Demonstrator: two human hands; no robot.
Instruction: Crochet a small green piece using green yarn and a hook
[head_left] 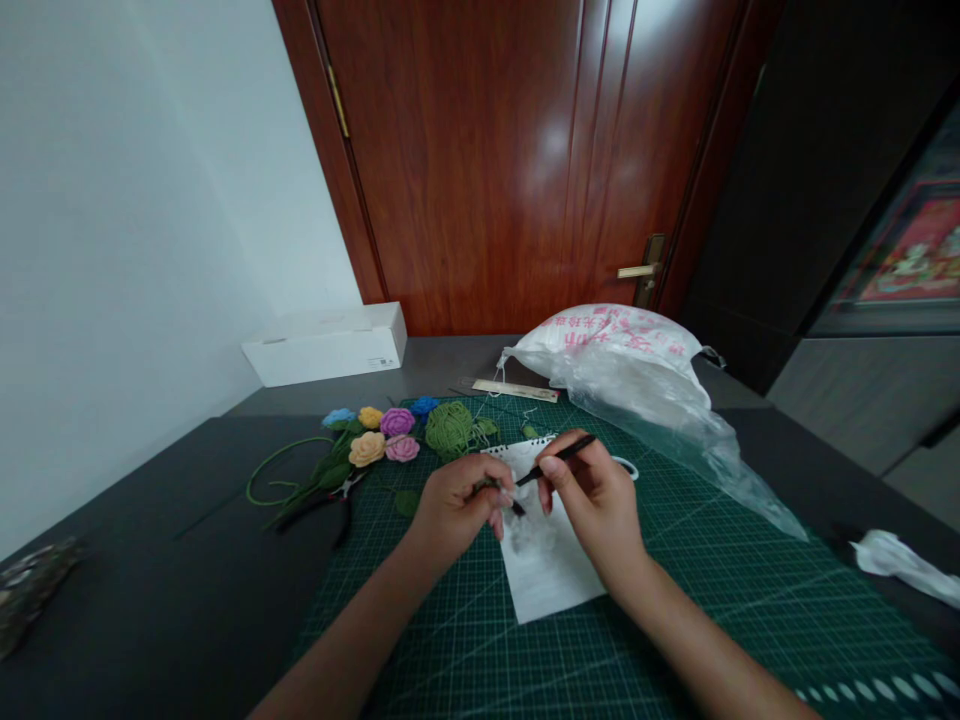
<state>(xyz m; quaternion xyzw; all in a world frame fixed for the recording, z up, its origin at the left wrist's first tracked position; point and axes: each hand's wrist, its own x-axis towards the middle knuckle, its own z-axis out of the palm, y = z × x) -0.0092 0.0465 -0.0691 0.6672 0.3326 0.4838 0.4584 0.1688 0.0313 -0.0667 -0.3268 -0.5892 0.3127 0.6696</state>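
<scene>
My right hand is closed around a slim black pen-shaped tool, whose narrow tip points left toward my other fingers. My left hand pinches a small dark green piece, mostly hidden by the fingers; a dark end shows below the fingertips. Under both hands lies a white notepad sheet with punched holes along its top edge and a grey smudge. Just beyond my left hand sits a ball of green yarn.
Crocheted flowers with green stems and black-handled pliers lie left on the green cutting mat. A ruler, a filled plastic bag and a white box are farther back. White crumpled material lies right.
</scene>
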